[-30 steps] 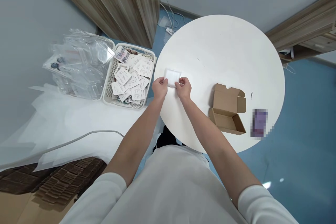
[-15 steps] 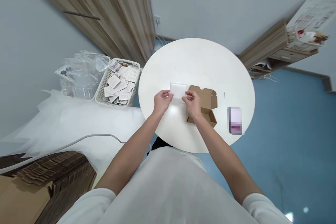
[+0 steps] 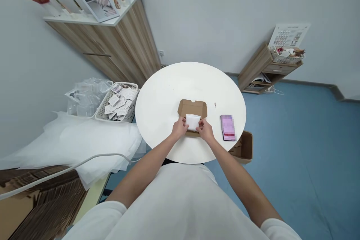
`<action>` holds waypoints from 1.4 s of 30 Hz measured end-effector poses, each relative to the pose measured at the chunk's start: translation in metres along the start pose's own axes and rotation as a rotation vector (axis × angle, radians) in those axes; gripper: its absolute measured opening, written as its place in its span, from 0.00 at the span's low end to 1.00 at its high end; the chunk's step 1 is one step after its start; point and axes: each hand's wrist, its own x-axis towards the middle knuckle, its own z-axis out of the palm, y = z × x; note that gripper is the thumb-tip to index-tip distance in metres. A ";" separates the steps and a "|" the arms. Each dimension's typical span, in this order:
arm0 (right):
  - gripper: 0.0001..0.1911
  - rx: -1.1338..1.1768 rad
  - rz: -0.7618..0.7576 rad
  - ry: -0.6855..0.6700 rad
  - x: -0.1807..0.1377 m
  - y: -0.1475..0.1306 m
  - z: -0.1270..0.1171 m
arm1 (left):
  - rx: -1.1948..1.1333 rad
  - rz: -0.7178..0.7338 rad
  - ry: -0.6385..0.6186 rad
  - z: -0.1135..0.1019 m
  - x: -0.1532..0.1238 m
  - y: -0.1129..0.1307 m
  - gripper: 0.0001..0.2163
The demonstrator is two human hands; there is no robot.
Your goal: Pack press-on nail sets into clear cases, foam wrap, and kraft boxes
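Between my two hands is a white foam-wrapped packet (image 3: 192,122), roughly square and flat. My left hand (image 3: 180,127) pinches its left edge, and my right hand (image 3: 205,129) pinches the right edge. Directly under the packet lies a small brown cardboard box (image 3: 192,107) with its lid folded back, away from me. The packet hides most of the box's inside, so I cannot tell whether it touches the bottom. To the right, on the round white table (image 3: 157,93), is a phone (image 3: 228,127) with a blurred purple screen.
Left of the table stand a white basket of printed cards (image 3: 120,103) and a bin of clear plastic packaging (image 3: 87,99). White foam sheets (image 3: 92,135) lie nearer me, above stacked flat cardboard (image 3: 56,202). An open carton (image 3: 246,146) sits on the floor at right.
Both hands have carried the white packet from beside the box to over it. The head view has shifted, bringing the cabinet top and the floor carton into sight.
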 end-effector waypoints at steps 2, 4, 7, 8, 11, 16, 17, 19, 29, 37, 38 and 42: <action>0.09 -0.037 0.008 -0.019 -0.005 0.009 0.007 | 0.061 -0.018 -0.019 0.007 -0.006 -0.006 0.12; 0.09 -0.076 0.017 -0.044 -0.010 0.017 0.013 | 0.127 -0.035 -0.047 0.012 -0.010 -0.011 0.12; 0.09 -0.162 0.020 -0.080 -0.012 0.023 0.020 | 0.233 -0.067 -0.086 0.017 -0.014 -0.017 0.12; 0.09 -0.202 0.014 -0.086 -0.012 0.024 0.021 | 0.268 -0.074 -0.095 0.018 -0.015 -0.018 0.12; 0.10 -0.348 -0.022 -0.102 -0.011 0.025 0.026 | 0.388 -0.057 -0.115 0.021 -0.014 -0.018 0.11; 0.10 -0.544 -0.082 -0.157 -0.010 0.024 0.030 | 0.493 0.023 -0.118 0.021 -0.013 -0.017 0.10; 0.09 -0.551 -0.089 -0.162 -0.011 0.025 0.030 | 0.489 0.041 -0.113 0.021 -0.013 -0.017 0.10; 0.09 -0.552 -0.098 -0.167 -0.012 0.026 0.029 | 0.469 0.103 -0.093 0.018 -0.014 -0.020 0.10; 0.10 -0.246 -0.254 -0.048 -0.018 0.030 0.016 | 0.183 0.422 0.070 0.007 -0.017 -0.044 0.06; 0.22 -0.076 -0.043 0.232 0.015 0.026 -0.034 | -0.064 0.160 0.288 -0.025 0.013 -0.039 0.21; 0.23 0.000 0.038 0.204 0.023 0.027 -0.042 | -0.125 0.080 0.253 -0.030 0.020 -0.037 0.22; 0.25 0.359 0.265 -0.036 0.050 0.027 -0.062 | -0.364 -0.156 0.021 -0.047 0.043 -0.026 0.25</action>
